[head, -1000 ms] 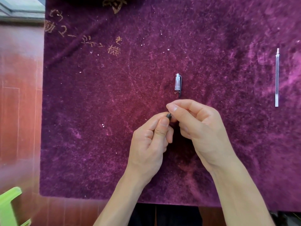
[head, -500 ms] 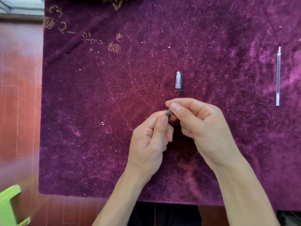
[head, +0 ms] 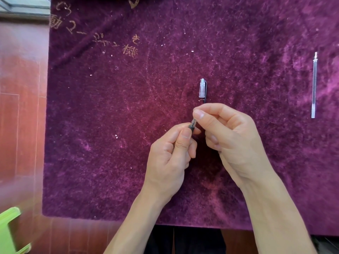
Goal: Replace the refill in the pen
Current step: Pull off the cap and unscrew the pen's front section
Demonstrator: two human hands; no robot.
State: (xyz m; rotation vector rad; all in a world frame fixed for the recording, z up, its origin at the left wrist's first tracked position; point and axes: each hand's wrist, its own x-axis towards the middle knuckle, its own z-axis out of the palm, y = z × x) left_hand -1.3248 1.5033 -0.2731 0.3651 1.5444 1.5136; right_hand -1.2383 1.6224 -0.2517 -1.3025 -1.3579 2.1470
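My left hand (head: 171, 153) grips the dark pen barrel, most of it hidden in the fist. Only a short stretch of the pen (head: 192, 124) shows between my two hands. My right hand (head: 231, 138) pinches the pen's upper tip piece between thumb and forefinger. The clear pen cap (head: 202, 88) with a dark clip lies on the cloth just beyond my fingers. A thin clear refill (head: 314, 85) lies lengthwise at the far right, apart from both hands.
A purple velvet cloth (head: 110, 125) with gold lettering at its top left covers the reddish wooden table (head: 20, 107). A green plastic object (head: 9, 233) sits at the bottom-left corner.
My right-hand fingers have drawn slightly up and away from my left hand, so a little more of the pen's threaded end shows between them. Cap and refill have not moved.
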